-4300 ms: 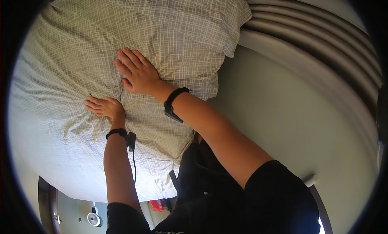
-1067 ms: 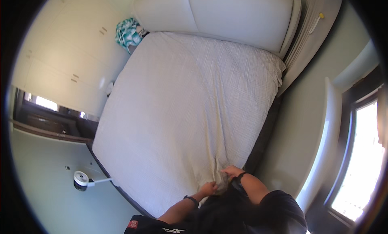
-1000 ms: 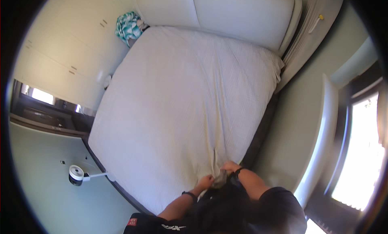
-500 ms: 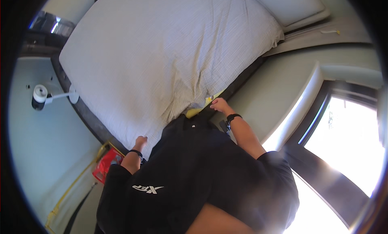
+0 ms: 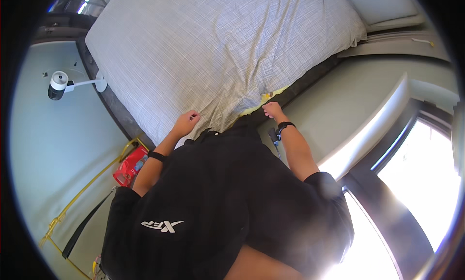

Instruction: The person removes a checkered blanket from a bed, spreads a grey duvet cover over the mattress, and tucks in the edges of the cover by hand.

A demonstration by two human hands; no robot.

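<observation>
A pale grey checked bed sheet (image 5: pixel 179 52) covers the bed, its near corner creased into folds. Over this corner is my left hand (image 5: pixel 186 123), fingers curled and closed, with nothing visible in them. Right of the folds, my right hand (image 5: pixel 274 109) is closed beside the dark bed frame (image 5: pixel 300 89); whatever its fingers may hold is hidden. Between sheet and frame, a strip of yellow patterned fabric (image 5: pixel 256 105) shows near my right hand. Both wrists wear dark bands.
A white-and-black cylindrical device (image 5: pixel 58 81) is at the left, near a white arm with a round end. A red package (image 5: pixel 131 166) hangs by a yellow rail (image 5: pixel 87 195). Pillows (image 5: pixel 382 9) lie at the far right. A bright window (image 5: pixel 421 173) stands at the right.
My left hand has moved up and right, from the sheet's lower left edge to above the creased corner. My right hand stays closed near the frame. The view has shifted slightly.
</observation>
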